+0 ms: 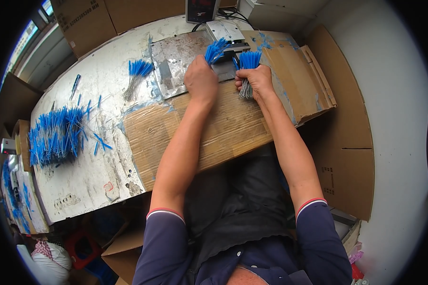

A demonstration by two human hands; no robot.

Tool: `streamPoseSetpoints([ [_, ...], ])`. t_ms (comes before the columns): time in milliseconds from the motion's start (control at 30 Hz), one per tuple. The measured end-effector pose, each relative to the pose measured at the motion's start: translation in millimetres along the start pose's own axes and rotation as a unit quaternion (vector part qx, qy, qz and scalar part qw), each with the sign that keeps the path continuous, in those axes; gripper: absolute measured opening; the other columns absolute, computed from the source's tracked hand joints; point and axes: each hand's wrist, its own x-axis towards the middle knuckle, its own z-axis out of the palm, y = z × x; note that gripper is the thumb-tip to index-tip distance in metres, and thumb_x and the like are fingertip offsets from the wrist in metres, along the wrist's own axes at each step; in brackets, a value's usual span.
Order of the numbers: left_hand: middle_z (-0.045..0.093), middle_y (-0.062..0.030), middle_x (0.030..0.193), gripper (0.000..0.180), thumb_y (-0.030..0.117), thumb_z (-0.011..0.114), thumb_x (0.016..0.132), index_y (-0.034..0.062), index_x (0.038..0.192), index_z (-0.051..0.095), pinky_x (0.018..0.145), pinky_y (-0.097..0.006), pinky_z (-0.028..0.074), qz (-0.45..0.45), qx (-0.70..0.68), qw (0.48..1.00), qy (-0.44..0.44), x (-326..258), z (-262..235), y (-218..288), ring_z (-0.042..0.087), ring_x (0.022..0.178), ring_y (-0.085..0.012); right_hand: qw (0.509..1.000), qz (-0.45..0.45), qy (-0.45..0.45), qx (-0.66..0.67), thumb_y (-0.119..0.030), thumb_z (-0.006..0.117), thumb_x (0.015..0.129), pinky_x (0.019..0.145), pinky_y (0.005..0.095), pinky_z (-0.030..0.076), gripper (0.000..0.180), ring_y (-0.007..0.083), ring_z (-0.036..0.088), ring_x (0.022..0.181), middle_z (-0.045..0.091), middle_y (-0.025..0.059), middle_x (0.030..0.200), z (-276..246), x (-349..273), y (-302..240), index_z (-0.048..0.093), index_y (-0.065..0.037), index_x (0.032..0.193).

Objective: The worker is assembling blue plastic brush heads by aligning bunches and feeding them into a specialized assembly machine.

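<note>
My left hand [201,80] is closed, its fingers curled round a bunch of blue-tipped thin wires [216,50]. The blue ends fan out past the fingers, and the lower part of this bunch is hidden by the hand. To its right, my right hand [260,80] grips a second bundle of blue-tipped wires [250,59], held roughly upright. Its blue ends point away from me, and bare metal wire shows below the fingers. Just beyond both hands sits a small metal device [225,31] with a dark front part.
A loose bundle of blue-tipped wires [139,69] lies left of a metal plate [176,52]. Farther left is a large heap of them [57,135], beside a pen [75,86]. Flattened cardboard [200,130] covers the near edge; a dark box with a display [202,10] stands behind.
</note>
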Motion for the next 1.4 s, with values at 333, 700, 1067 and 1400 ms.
streamPoseSetpoints([
  [333,0.069,-0.0177,0.093,0.013,0.005,0.065,0.084,0.0036,0.096,0.061,0.078,-0.052,0.049,-0.05,-0.071,0.996,-0.002,1,-3,1,0.066,0.091,-0.0402,0.995,-0.006,0.073,-0.071,0.008,0.069,0.076,0.042,0.0367,0.053,0.008,0.0234,0.066,0.049,0.066,0.0173,0.065,19,12,-5,0.064,0.009,0.069],
  [700,0.068,-0.0173,0.091,0.018,0.003,0.064,0.083,0.0042,0.102,0.063,0.083,-0.049,0.047,0.01,-0.067,0.997,0.03,1,-1,-4,0.063,0.09,-0.0408,0.992,0.029,0.06,0.111,0.002,0.072,0.08,0.046,0.0398,0.056,0.009,0.0256,0.067,0.054,0.068,0.0163,0.072,16,3,0,0.066,0.008,0.081],
  [1067,0.069,-0.0142,0.088,0.018,0.004,0.061,0.082,0.0044,0.1,0.064,0.079,-0.047,0.048,0.024,-0.043,0.998,-0.03,-1,-6,3,0.066,0.088,-0.0341,0.991,-0.02,-0.01,0.132,0.006,0.077,0.081,0.055,0.0369,0.062,0.015,0.0228,0.069,0.062,0.069,0.0122,0.078,-2,-4,9,0.066,0.005,0.092],
  [1400,0.067,-0.0144,0.087,0.014,0.004,0.065,0.078,0.005,0.091,0.061,0.079,-0.046,0.048,0.036,-0.034,0.997,-0.057,-1,-8,4,0.065,0.088,-0.0347,0.994,0.0,-0.019,0.105,-0.003,0.082,0.081,0.052,0.032,0.059,0.019,0.0201,0.068,0.059,0.07,0.0119,0.077,-9,-7,7,0.067,0.005,0.09],
])
